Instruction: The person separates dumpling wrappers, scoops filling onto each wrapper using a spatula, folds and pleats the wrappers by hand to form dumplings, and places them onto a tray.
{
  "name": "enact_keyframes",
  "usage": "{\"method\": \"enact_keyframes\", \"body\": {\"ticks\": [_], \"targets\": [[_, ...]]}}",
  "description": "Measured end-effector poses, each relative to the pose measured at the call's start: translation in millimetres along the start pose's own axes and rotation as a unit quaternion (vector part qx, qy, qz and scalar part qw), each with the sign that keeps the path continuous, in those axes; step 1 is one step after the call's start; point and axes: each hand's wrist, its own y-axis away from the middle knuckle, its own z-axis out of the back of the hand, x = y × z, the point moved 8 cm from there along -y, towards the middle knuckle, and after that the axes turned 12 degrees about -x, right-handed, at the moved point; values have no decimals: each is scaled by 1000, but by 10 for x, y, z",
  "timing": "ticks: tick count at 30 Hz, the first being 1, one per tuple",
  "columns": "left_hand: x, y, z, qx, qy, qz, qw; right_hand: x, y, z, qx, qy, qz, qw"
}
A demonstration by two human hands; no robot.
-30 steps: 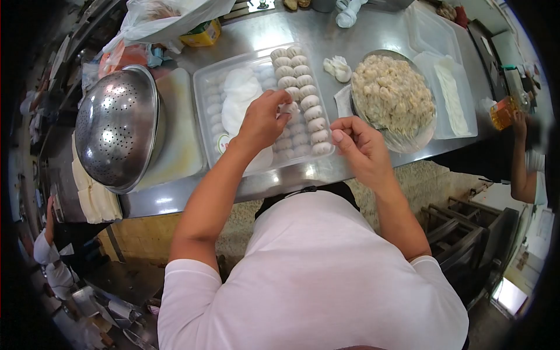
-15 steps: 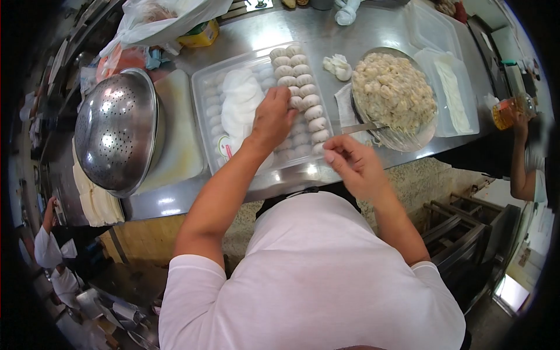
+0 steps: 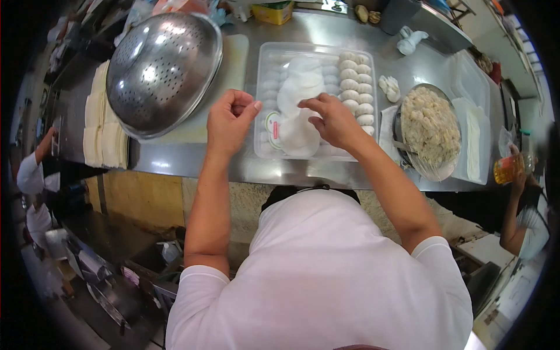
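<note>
My left hand hangs over the counter between the cutting board and the clear container, its fingers curled with thumb near index; whether anything is between them is too small to tell. My right hand is above the container's lid, fingers apart and bent, beside a pile of thin white wrappers. Rows of pleated dumplings lie right of the wrappers on the lid, and more show dimly beneath it. A heaped bowl of pale filling, with a flat metal tool, is farther right.
A perforated steel colander rests upside down at the left, near folded cloths. A dough lump lies by the bowl. Another person's hand holds a bottle of yellow liquid at the right. More people are at far left.
The view has turned left. My left hand has moved off the dumpling rows to the container's left side. My right hand has come over the wrappers, and its fingers have spread.
</note>
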Motion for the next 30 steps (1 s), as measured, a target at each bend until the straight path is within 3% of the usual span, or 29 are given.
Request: {"method": "enact_keyframes", "body": {"ticks": [1, 2, 5, 9, 10, 11, 12, 14, 16, 19, 23, 25, 26, 28, 29, 30], "targets": [[56, 77, 0, 14, 40, 21, 999, 134, -11, -51, -13, 27, 66, 997], [111, 132, 7, 17, 47, 42, 998, 160, -16, -125, -3, 26, 69, 997], [214, 196, -65, 66, 68, 69, 993, 66, -48, -286, 70, 86, 14, 994], [198, 194, -369, 126, 172, 44, 976, 112, -24, -161, 133, -152, -124, 971], [179, 203, -505, 159, 253, 77, 951, 170, 14, -103, 147, -237, -172, 945], [146, 219, -609, 193, 332, 108, 917, 237, 24, -11, 141, -233, -175, 946], [114, 223, -651, 202, 334, 106, 914, 314, 28, 92, 126, -289, -190, 930], [104, 481, -972, 355, 417, 303, 780, 305, 56, 272, 93, -339, -207, 913], [101, 518, -1093, 387, 416, 295, 768, 265, 164, 422, 82, -412, -223, 880], [-23, 522, -1240, 389, 433, 291, 759, 189, 428, 694, 26, -415, -251, 874], [-403, 515, -1430, 372, 377, 233, 816, 54, 825, 992, -94, -406, -284, 863], [-686, 519, -1525, 348, 274, 120, 889, -128, 1052, 1075, -162, -393, -355, 832], [-812, 616, -1644, 363, 270, 114, 885, -172, 1115, 1104, -180, -392, -355, 829], [-1219, 907, -1889, 397, 139, -71, 905, -216, 1286, 916, -165, -676, -414, 586], [-1422, 1134, -1978, 428, 66, -148, 889, -300, 1400, 979, -185, -678, -410, 581], [-1569, 1292, -2065, 444, 56, -165, 879, -353, 1471, 1070, -200, -723, -372, 547]]}}
